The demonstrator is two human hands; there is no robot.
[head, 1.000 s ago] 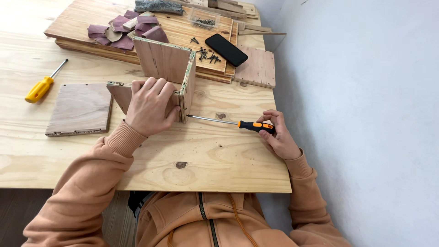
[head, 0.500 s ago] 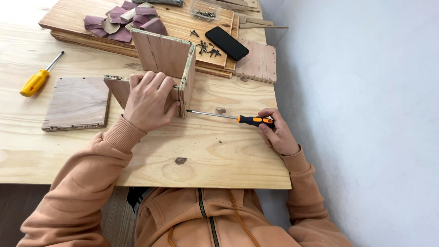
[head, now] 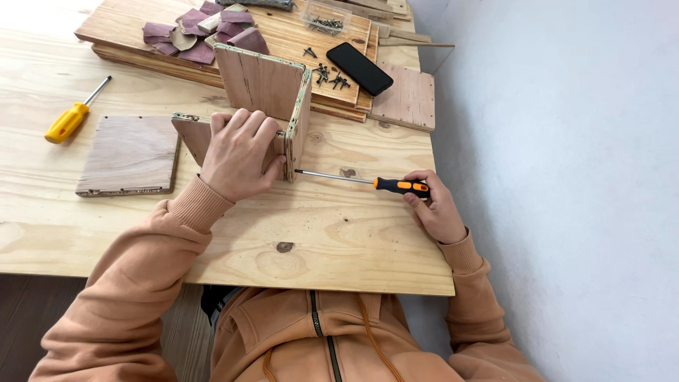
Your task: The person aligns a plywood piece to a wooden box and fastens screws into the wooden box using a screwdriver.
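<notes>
Three plywood panels of a small open wooden box (head: pixel 265 106) already stand joined on the pale pine worktop (head: pixel 332 233). The left hand (head: pixel 237 152) clasps its near panel; the right hand (head: pixel 435 209), grip clenched, drives an orange-and-black screwdriver (head: pixel 368 182) into the side edge. A loose square plywood panel (head: pixel 127 155) lies unattached beside; nothing blocks the tool.

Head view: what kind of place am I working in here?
Likely a small woodworking bench: a pale wooden table with a plywood box, loose screws and sandpaper scraps.
</notes>
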